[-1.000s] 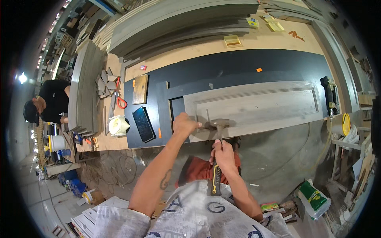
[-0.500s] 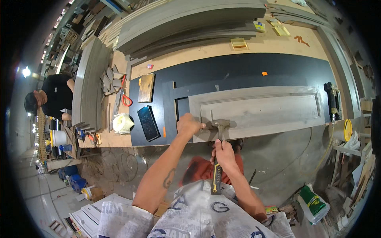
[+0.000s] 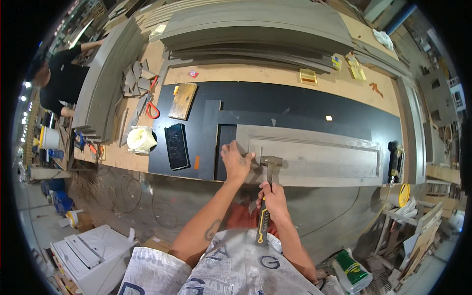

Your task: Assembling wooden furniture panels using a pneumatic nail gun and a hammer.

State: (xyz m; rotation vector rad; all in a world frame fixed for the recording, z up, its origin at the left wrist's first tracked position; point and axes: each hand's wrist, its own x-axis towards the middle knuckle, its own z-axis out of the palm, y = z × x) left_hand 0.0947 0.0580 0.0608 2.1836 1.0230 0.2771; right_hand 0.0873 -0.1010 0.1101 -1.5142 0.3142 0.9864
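My right hand (image 3: 274, 200) is closed around the black and yellow handle of a hammer (image 3: 270, 162). The hammer's metal head is over the near left part of a grey wooden panel door (image 3: 319, 150), which has a recessed middle. My left hand (image 3: 236, 163) rests at the panel's left end, fingers stretched out and thumb pointing toward the hammer head. Nothing shows in its grasp. Between thumb and hammer head, a thin dark line crosses the panel's frame; I cannot tell what it is. Beneath lies a black board (image 3: 295, 106).
Left on the bench are a phone (image 3: 177, 146), a wood block (image 3: 183, 101), red-handled scissors (image 3: 153, 109) and a whitish roll (image 3: 141, 139). Grey boards (image 3: 255, 32) are stacked behind. A black tool (image 3: 394, 162) lies right of the panel. A person (image 3: 64, 81) works at far left.
My left hand has gone from curled to fingers stretched out at the panel's left end. My right hand keeps its hold on the hammer. The whole view has shifted and tilted.
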